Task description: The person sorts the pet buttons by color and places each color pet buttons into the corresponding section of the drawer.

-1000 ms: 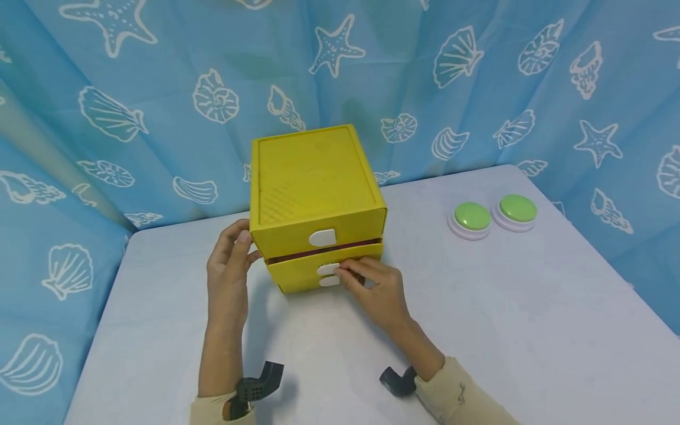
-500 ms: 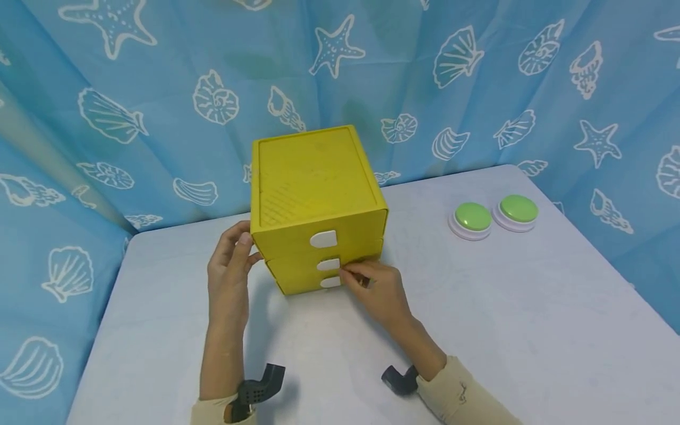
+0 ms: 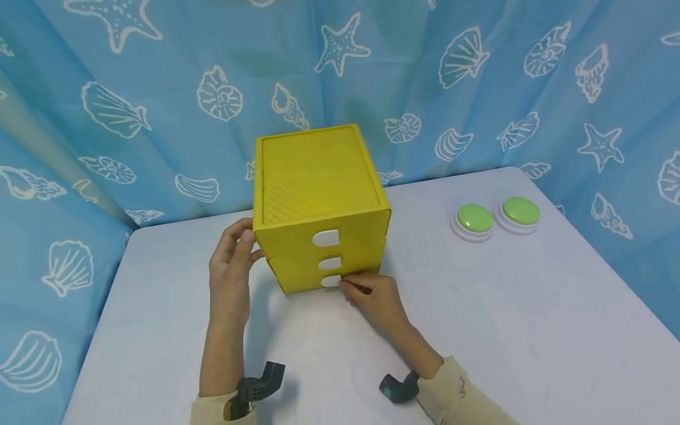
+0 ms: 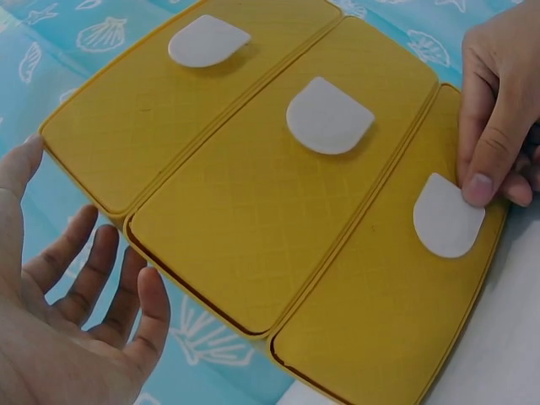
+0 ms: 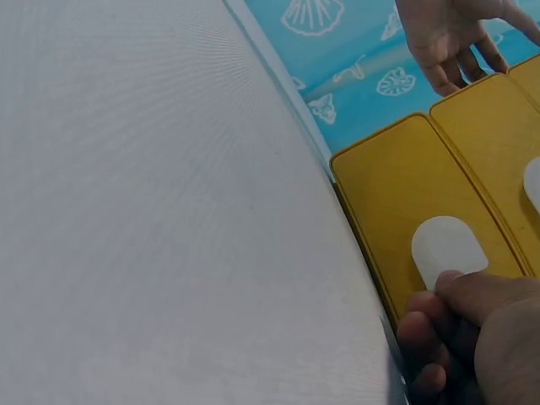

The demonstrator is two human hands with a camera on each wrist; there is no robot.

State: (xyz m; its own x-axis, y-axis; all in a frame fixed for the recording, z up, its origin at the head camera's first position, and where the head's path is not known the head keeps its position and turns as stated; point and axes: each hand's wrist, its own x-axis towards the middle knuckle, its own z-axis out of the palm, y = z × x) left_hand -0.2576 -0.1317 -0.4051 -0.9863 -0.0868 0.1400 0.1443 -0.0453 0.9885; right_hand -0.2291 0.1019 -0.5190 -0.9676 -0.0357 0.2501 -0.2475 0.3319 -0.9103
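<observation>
A yellow three-drawer box (image 3: 319,177) stands on the table with all its drawers closed. Each drawer front bears a white tab handle: top (image 3: 326,238), middle (image 3: 330,263) and bottom (image 3: 332,281). My right hand (image 3: 374,298) pinches the edge of the bottom handle; in the right wrist view the thumb (image 5: 460,287) lies on that handle (image 5: 447,249). At the box's left side, my left hand (image 3: 231,260) touches the upper edge with spread, loosely bent fingers, as the left wrist view shows for the hand (image 4: 59,312).
Two green push buttons (image 3: 475,218) (image 3: 520,211) on white bases sit at the back right of the white table (image 3: 504,319). A blue curtain (image 3: 175,141) with shell and starfish prints hangs behind and to both sides.
The middle drawer, slightly out a second ago, has been pushed in. My right hand has moved down from the middle handle to the bottom one. The left hand has stayed at the box's side.
</observation>
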